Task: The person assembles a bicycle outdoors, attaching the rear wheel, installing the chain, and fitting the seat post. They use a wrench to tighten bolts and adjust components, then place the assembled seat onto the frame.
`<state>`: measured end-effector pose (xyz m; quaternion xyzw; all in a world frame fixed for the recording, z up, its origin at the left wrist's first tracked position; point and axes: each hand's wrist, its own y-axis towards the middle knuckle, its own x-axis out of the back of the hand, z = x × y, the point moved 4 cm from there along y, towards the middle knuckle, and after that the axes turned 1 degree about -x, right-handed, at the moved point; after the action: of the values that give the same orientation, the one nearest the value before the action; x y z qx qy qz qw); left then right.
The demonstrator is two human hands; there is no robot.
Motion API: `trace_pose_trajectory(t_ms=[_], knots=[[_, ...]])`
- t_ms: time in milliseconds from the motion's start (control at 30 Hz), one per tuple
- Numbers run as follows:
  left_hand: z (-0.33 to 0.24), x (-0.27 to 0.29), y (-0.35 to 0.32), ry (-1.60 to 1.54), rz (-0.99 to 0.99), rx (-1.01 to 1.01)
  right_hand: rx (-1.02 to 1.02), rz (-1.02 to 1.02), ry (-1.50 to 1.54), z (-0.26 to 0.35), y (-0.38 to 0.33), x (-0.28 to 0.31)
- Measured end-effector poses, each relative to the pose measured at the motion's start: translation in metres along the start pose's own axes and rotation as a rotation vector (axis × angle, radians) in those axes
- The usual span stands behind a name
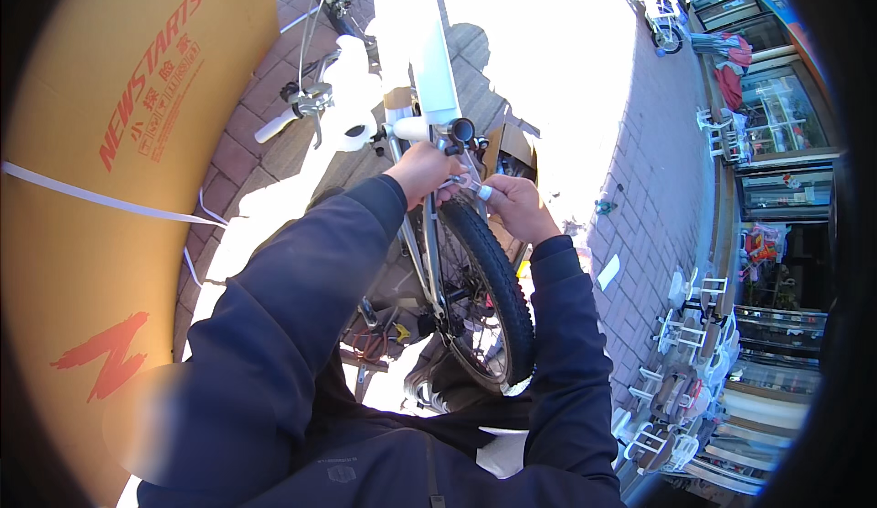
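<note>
A bicycle with a silver frame (pixel 430 250) stands in front of me, its black knobbly tyre (pixel 498 280) toward my body. My left hand (pixel 422 175) is closed at the top of the silver tubes, just below a dark round tube end (pixel 462 130). A small metal part shows at its fingertips, but what the fingers hold is mostly hidden. To the right of the tyre's top, my right hand (pixel 518 208) pinches a small white-ended piece (pixel 484 193), close to the left fingertips. The kind of this piece is unclear.
A tall cardboard box (pixel 137 234) with a white strap stands at my left. Beyond it hangs a white handlebar grip (pixel 276 127) with brake lever and cables. An opened carton (pixel 513 149) lies behind the wheel. White child-size bikes (pixel 671 389) line the shopfront at right.
</note>
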<state>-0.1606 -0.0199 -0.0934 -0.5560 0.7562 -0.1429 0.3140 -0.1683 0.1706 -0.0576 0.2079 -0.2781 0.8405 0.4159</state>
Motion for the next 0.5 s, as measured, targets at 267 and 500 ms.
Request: trace_pose_trajectory(t_ms=[267, 500], knots=[[0.000, -0.002, 0.000, -0.123, -0.072, -0.050, 0.070, -0.081, -0.282, 0.031, 0.006, 0.012], [0.001, -0.003, -0.002, -0.078, -0.032, -0.051, 0.012, -0.069, -0.385, 0.028, 0.012, 0.014]])
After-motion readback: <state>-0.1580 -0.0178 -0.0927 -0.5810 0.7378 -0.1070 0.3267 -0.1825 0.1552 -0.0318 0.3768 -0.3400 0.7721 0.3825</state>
